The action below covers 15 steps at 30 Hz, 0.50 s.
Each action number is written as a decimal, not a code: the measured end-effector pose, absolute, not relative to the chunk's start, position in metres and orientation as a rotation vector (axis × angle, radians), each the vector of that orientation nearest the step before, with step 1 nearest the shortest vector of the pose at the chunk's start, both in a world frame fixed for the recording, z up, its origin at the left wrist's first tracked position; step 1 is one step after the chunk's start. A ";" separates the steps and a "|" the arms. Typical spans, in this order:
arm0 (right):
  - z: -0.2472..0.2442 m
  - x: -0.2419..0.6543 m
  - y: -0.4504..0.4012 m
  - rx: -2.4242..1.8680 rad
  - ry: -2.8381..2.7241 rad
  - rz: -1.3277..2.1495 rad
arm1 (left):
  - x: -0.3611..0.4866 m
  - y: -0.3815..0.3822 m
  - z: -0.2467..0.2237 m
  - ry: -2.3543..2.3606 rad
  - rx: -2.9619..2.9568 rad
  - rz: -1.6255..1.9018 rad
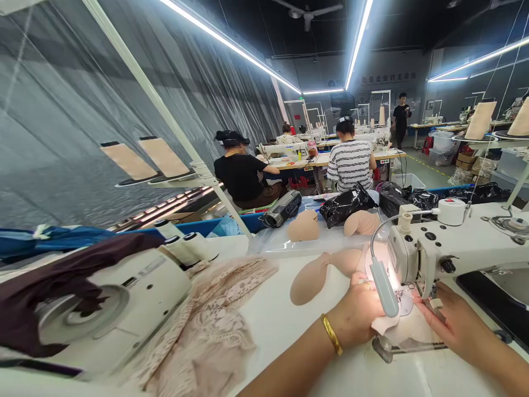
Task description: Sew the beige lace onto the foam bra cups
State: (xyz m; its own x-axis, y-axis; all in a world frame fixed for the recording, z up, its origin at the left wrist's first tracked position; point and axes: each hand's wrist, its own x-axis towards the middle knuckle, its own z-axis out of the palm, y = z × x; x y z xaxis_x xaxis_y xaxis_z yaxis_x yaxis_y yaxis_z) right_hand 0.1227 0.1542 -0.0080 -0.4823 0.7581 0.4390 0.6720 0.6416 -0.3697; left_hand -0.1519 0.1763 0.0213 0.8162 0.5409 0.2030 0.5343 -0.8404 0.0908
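Note:
A white sewing machine [413, 251] stands at the right, its lamp [384, 286] lighting the needle area. My left hand [361, 309], with a gold bangle at the wrist, rests on pale pink fabric [386, 324] left of the needle; its fingertips are partly hidden behind the lamp, so its grip is unclear. To the right of the needle, my right hand [448, 317] lies low on the same fabric, fingers stretched toward the presser foot. Beige cup pieces [309, 280] trail off to the left and behind my left hand.
Beige lace [219, 325] lies left of centre, beside another machine [144, 292] draped with dark cloth [25, 292]. Behind are loose cups [303, 226], a black bag [347, 205] and a grey device [283, 209]. Several people sit or stand beyond.

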 end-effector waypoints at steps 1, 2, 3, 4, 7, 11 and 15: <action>-0.008 0.123 0.154 -1.116 -2.291 0.203 | -0.152 0.176 0.021 0.871 2.947 0.368; -0.009 0.123 0.154 -1.121 -2.297 0.214 | -0.152 0.176 0.020 0.867 2.932 0.383; -0.009 0.123 0.154 -1.123 -2.301 0.225 | -0.153 0.176 0.020 0.872 2.931 0.381; -0.009 0.124 0.154 -1.123 -2.304 0.232 | -0.153 0.176 0.020 0.884 2.934 0.368; -0.009 0.125 0.154 -1.120 -2.303 0.233 | -0.153 0.175 0.021 0.926 2.928 0.356; -0.011 0.125 0.154 -1.110 -2.311 0.207 | -0.153 0.173 0.021 0.947 2.924 0.409; -0.017 0.127 0.154 -1.083 -2.333 0.175 | -0.154 0.170 0.018 0.963 2.964 0.387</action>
State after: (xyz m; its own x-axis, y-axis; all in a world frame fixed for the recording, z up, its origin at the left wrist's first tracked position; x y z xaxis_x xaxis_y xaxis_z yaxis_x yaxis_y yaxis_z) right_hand 0.1266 0.1541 -0.0172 -0.5196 0.7378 0.4309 0.6653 0.6658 -0.3378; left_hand -0.1544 0.1700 0.0181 0.7816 0.5790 0.2322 0.5788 -0.8119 0.0765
